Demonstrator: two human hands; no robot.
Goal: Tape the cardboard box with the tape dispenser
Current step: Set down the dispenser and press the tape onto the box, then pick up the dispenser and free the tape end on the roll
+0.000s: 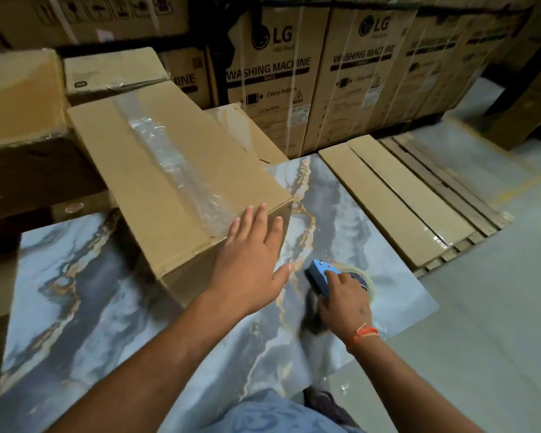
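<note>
A brown cardboard box (156, 170) lies on a marble-patterned slab (85, 307). A strip of clear tape (172, 160) runs along the closed top seam of the box. My left hand (252, 257) rests flat, fingers spread, on the near right corner of the box. Just right of that corner, my right hand (345, 303) grips a blue tape dispenser (324, 273) with a roll of clear tape. The dispenser sits low against the slab, apart from the box.
Large printed washing-machine cartons (294, 73) form a wall at the back. More brown boxes (19, 98) are stacked at the left. Flat cartons on a wooden pallet (413, 195) lie to the right. Grey floor (481, 307) stretches beyond the slab at the right.
</note>
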